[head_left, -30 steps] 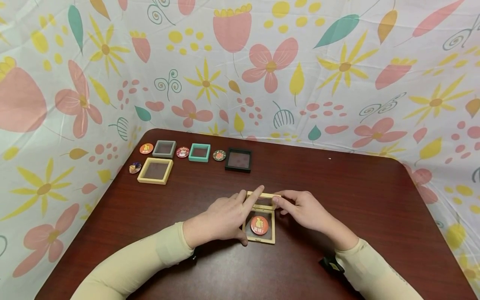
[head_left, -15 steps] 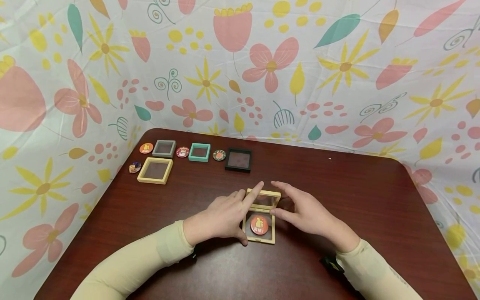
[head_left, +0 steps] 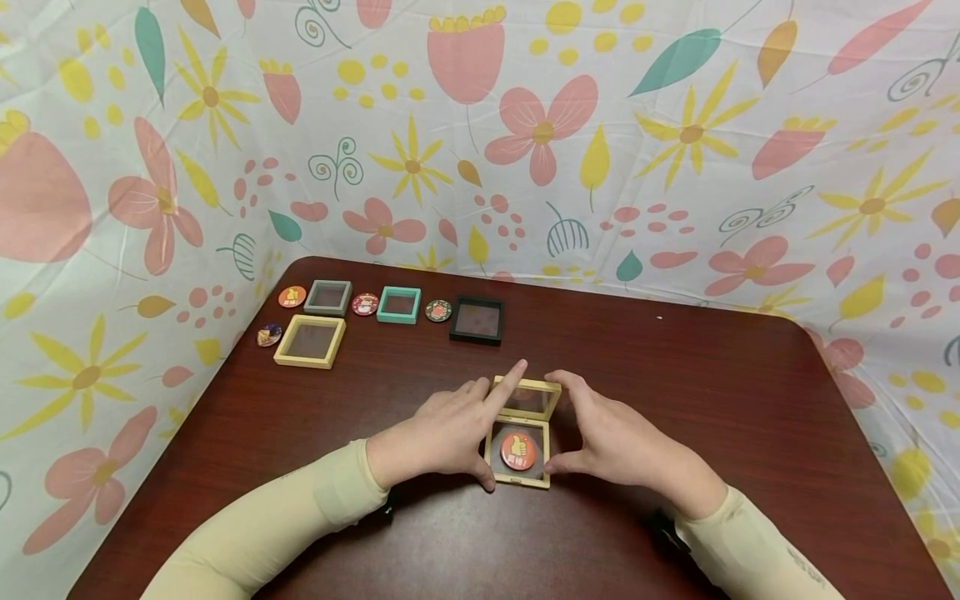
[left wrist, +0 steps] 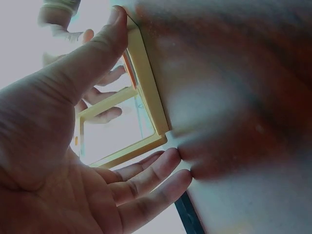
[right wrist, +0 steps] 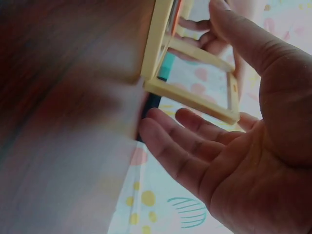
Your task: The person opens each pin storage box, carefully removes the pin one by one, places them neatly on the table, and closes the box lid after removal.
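A pale yellow clear-windowed display case [head_left: 546, 450] lies on the table with its hinged lid [head_left: 536, 385] tilted up at the far side. An orange button badge [head_left: 517, 451] with a thumbs-up picture sits on the window of its lower half. My left hand [head_left: 446, 435] spans the case's left side, thumb at the near corner and index finger stretched across the lid. On the other side my right hand [head_left: 622, 437] has its thumb at the near right edge and its index fingertip by the lid's top corner. Both wrist views show extended, slightly bent fingers beside the raised lid.
Along the back left of the brown table [head_left: 720, 400] lie grey [head_left: 308, 308], teal [head_left: 397, 317], black [head_left: 476, 337] and yellow [head_left: 306, 362] cases. Several round badges, one of them orange [head_left: 292, 297], lie among them. Patterned cloth [head_left: 465, 217] hangs behind.
My right hand has let go of the lid; its thumb has moved toward me down to the case's near right edge. The lid stands a little higher. My left hand has hardly moved.
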### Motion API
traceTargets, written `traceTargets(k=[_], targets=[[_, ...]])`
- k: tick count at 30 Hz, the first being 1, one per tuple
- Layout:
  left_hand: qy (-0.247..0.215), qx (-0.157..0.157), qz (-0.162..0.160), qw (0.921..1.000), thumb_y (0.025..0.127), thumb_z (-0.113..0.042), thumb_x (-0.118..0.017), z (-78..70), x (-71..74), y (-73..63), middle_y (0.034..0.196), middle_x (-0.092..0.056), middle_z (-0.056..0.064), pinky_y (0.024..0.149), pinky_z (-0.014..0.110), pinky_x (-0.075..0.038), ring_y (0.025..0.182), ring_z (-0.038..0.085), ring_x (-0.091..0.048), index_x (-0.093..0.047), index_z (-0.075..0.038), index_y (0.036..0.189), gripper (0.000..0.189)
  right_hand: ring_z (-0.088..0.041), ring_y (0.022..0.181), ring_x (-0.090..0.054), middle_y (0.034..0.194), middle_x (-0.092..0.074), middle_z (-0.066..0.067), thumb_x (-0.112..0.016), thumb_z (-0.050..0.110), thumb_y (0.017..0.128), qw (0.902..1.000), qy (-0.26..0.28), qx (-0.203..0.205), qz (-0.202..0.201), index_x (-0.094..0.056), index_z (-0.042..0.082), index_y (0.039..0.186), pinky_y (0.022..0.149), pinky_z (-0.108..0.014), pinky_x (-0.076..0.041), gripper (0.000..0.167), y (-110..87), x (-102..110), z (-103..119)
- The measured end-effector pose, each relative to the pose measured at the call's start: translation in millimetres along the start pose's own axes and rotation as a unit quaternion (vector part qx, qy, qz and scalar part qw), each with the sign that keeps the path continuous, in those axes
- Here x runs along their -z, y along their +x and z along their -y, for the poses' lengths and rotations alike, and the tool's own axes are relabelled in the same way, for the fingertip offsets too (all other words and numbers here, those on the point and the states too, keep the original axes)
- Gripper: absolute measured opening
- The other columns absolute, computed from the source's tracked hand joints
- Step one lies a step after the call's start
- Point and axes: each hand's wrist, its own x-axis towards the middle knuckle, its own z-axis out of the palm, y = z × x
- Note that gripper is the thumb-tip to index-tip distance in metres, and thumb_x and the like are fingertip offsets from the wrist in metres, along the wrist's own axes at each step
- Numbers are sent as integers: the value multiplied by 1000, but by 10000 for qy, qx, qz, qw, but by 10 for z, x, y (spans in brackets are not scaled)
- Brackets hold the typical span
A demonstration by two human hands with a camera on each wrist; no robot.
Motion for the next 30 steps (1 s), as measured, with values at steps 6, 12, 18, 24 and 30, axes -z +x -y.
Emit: traceTargets(k=[6, 12, 18, 24, 30], targets=[[-5, -3, 34, 10000, 57, -72, -104, 5, 6, 7, 129, -64, 11, 67, 32, -59, 108, 21, -65, 14, -21, 178, 177, -20, 98, -73, 133, -67, -12, -103, 50, 77, 9990, -426, 85, -79, -29, 10, 162, 83, -44, -61, 120, -26, -4, 77], [17, -24, 35, 10000, 58, -72, -104, 6, 7, 15, 128, -63, 11, 67, 31, -59, 107, 20, -65, 16, -21, 178, 177, -29, 118, -72, 143, -64, -18, -103, 54, 74, 9979, -632, 134, -65, -28, 4, 164, 91, -48, -62, 127, -51, -12, 116], [52, -88, 50, 9999, 58, -73, -103, 10, 8, 10, 129, -63, 10, 68, 32, -59, 109, 20, -65, 17, -21, 178, 177, -25, 111, -73, 134, -68, -19, -106, 50, 71, 9966, -809, 130, -84, -28, 1, 162, 87, -46, -63, 130, -72, -39, 157], [38, -181, 18, 9998, 59, -73, -103, 16, 10, -5, 130, -62, 10, 68, 32, -59, 109, 20, -65, 16, -20, 178, 176, -27, 113, -74, 136, -69, -22, -108, 50, 68, 9947, -1005, 153, -151, -28, -1, 162, 86, -46, -63, 134, -72, -90, 168], [15, -288, -58, 9996, 58, -73, -103, 26, 31, -15, 122, -59, 8, 62, 28, -55, 96, 17, -62, 15, -21, 178, 176, -36, 125, -72, 141, -67, -28, -109, 49, 66, 9926, -1182, 213, -198, -27, -4, 162, 91, -48, -63, 137, -69, -120, 162]])
